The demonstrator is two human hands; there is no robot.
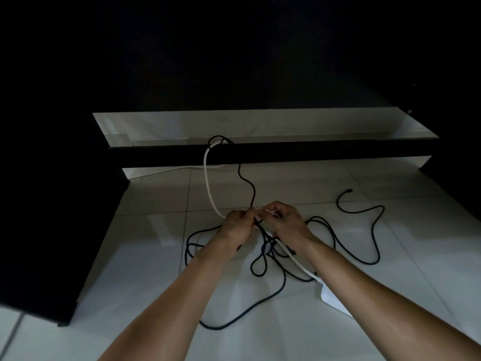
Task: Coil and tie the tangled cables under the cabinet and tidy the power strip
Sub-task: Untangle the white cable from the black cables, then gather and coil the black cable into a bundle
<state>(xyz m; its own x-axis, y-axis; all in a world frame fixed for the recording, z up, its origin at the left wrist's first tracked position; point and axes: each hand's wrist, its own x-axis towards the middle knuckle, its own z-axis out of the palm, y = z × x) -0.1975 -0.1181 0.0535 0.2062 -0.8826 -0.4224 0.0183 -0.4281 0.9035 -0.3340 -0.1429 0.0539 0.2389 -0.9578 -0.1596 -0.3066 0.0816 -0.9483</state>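
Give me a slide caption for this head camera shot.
Both hands, left and right, pinch a thin white tie around cables above tangled black cables on the tiled floor.

Open tiled floor (145,256) near-left of the hands, free to pass. Black cable (374,230) loops sprawl across centre and right floor, blocking low sweeps there. White cable (208,183) rises from the hands to the cabinet's dark bar (312,151), crossing the middle. White power strip (335,299) lies near-right, partly under the right forearm. Dark cabinet side (52,204) walls off the left. Narrow gap beneath the bar.
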